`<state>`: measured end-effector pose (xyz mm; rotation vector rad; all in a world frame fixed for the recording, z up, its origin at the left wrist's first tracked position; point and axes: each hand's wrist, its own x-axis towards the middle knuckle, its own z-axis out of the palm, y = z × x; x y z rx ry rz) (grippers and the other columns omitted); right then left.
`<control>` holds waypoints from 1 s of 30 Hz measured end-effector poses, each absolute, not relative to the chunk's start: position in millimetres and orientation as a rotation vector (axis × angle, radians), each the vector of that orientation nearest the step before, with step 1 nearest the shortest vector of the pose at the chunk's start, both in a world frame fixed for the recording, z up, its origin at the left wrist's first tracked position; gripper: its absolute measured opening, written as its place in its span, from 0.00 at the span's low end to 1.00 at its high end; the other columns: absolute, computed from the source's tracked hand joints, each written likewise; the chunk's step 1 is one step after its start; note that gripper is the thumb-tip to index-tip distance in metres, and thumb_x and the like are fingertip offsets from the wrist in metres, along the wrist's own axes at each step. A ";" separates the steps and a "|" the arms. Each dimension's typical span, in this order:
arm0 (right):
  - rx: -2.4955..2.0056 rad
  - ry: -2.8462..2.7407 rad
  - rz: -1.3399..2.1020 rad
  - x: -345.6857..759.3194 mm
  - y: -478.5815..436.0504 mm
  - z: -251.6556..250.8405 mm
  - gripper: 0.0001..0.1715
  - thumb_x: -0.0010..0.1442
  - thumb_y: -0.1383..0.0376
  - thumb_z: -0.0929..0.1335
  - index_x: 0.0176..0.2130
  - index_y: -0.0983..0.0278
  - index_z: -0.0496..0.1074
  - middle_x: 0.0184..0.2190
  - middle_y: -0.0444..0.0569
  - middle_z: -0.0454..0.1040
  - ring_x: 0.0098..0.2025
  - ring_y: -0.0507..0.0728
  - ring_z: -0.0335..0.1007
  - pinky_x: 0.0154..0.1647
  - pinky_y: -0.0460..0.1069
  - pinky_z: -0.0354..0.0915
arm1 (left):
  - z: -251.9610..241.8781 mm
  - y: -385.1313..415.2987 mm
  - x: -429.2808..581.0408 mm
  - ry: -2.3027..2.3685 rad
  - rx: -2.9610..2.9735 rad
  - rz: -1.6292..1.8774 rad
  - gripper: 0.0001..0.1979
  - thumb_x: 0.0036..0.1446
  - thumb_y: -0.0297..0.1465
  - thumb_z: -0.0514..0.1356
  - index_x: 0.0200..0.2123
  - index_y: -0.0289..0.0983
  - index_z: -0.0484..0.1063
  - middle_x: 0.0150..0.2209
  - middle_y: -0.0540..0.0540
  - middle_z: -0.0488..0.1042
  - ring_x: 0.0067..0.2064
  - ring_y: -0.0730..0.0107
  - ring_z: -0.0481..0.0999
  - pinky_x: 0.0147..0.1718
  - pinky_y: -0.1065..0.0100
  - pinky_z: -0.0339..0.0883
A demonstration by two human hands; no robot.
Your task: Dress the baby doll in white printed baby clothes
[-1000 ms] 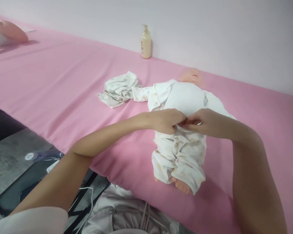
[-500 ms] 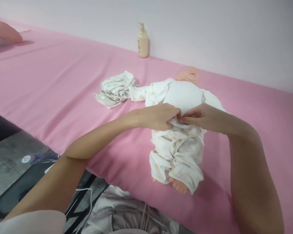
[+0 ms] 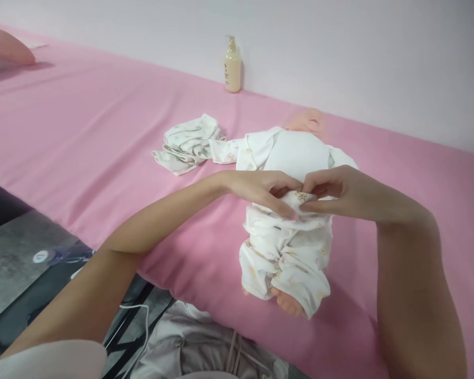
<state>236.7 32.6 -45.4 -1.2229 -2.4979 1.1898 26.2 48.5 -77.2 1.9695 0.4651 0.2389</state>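
Note:
A baby doll (image 3: 300,152) lies on its back on a pink sheet, in a white top and patterned white pants (image 3: 288,247) bunched along its legs, feet showing at the cuffs. At the waistband my left hand (image 3: 270,190) has its fingers curled around the cloth, thumb below. Facing it, my right hand (image 3: 332,190) pinches a raised fold of the same waistband between thumb and fingers. The fingertips of both hands nearly meet over the doll's lower belly.
Beside the doll's sleeve lies a crumpled patterned cloth (image 3: 191,142). A pump bottle (image 3: 233,68) stands by the wall on the pink sheet (image 3: 114,121). Part of another doll (image 3: 10,48) shows at far left. Below the edge are a plastic bottle (image 3: 59,256) and a dark seat (image 3: 27,300).
Both hands have shifted slightly right, and the waistband cloth between them is pulled up more. My left thumb now shows stretched over the pants.

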 end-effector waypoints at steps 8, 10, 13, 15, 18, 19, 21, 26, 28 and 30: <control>-1.283 -2.579 1.153 240.4 31.6 -41.7 0.20 0.52 0.55 0.71 0.21 0.64 0.63 0.18 0.41 0.53 0.23 0.47 0.48 0.23 0.46 0.44 | -68.9 63.2 11.6 0.415 1.902 -0.045 0.17 0.53 0.43 0.61 0.25 0.36 0.64 0.24 0.52 0.60 0.26 0.75 0.59 0.26 0.70 0.54; -1.311 -2.646 1.188 244.9 34.0 -41.8 0.24 0.53 0.54 0.71 0.20 0.65 0.59 0.19 0.41 0.51 0.23 0.47 0.45 0.23 0.47 0.43 | -65.1 68.1 4.5 0.437 1.927 -0.125 0.17 0.54 0.44 0.60 0.24 0.36 0.65 0.24 0.52 0.61 0.27 0.75 0.59 0.28 0.70 0.55; -1.368 -2.750 1.306 253.6 39.5 -44.1 0.29 0.54 0.53 0.70 0.19 0.65 0.52 0.20 0.41 0.46 0.23 0.47 0.40 0.23 0.47 0.41 | -66.3 77.5 -4.5 0.529 1.971 -0.199 0.19 0.55 0.45 0.59 0.22 0.36 0.65 0.23 0.52 0.60 0.26 0.74 0.58 0.28 0.69 0.53; -1.436 -2.755 1.343 260.5 43.9 -46.6 0.30 0.54 0.51 0.69 0.20 0.65 0.50 0.21 0.41 0.45 0.23 0.48 0.38 0.23 0.47 0.40 | -70.5 83.9 -9.2 0.608 1.998 -0.207 0.19 0.53 0.44 0.60 0.21 0.36 0.65 0.22 0.52 0.59 0.26 0.74 0.57 0.28 0.69 0.51; -1.620 -2.669 1.289 271.6 50.0 -50.1 0.30 0.54 0.48 0.68 0.20 0.64 0.54 0.20 0.41 0.48 0.22 0.47 0.40 0.21 0.47 0.41 | -76.5 89.8 -13.6 0.687 2.054 -0.183 0.17 0.51 0.43 0.61 0.22 0.36 0.65 0.23 0.52 0.61 0.26 0.74 0.58 0.28 0.69 0.51; -1.693 -2.616 1.241 274.7 51.5 -51.0 0.29 0.54 0.47 0.68 0.20 0.64 0.57 0.20 0.42 0.50 0.21 0.47 0.42 0.20 0.47 0.42 | -77.5 89.9 -14.1 0.709 2.092 -0.162 0.17 0.52 0.43 0.60 0.22 0.36 0.65 0.23 0.51 0.61 0.27 0.73 0.59 0.29 0.69 0.51; -1.820 -2.488 1.120 278.0 53.2 -52.2 0.26 0.53 0.45 0.69 0.22 0.63 0.63 0.20 0.42 0.55 0.20 0.48 0.47 0.19 0.47 0.45 | -77.5 87.1 -13.4 0.769 2.219 -0.069 0.16 0.52 0.42 0.59 0.22 0.36 0.65 0.25 0.50 0.63 0.29 0.72 0.61 0.31 0.69 0.53; -1.845 -2.300 0.865 265.4 53.2 -59.5 0.20 0.52 0.48 0.70 0.28 0.61 0.72 0.27 0.46 0.68 0.26 0.52 0.60 0.26 0.48 0.55 | -78.5 75.4 -3.6 0.880 2.582 0.268 0.14 0.52 0.39 0.59 0.23 0.34 0.65 0.45 0.43 0.67 0.43 0.66 0.65 0.41 0.68 0.55; -1.790 -2.293 0.700 257.4 55.1 -65.7 0.15 0.52 0.52 0.70 0.27 0.62 0.72 0.35 0.47 0.71 0.32 0.55 0.64 0.31 0.49 0.59 | -83.1 76.1 1.1 0.859 2.632 0.296 0.12 0.54 0.36 0.56 0.25 0.34 0.65 0.45 0.42 0.67 0.40 0.68 0.66 0.40 0.68 0.56; -1.757 -2.307 0.486 251.6 58.3 -71.9 0.12 0.53 0.57 0.69 0.26 0.63 0.70 0.38 0.49 0.71 0.36 0.57 0.66 0.36 0.51 0.60 | -89.7 81.2 4.6 0.869 2.663 0.356 0.10 0.57 0.34 0.54 0.27 0.34 0.64 0.38 0.43 0.68 0.36 0.69 0.66 0.38 0.67 0.55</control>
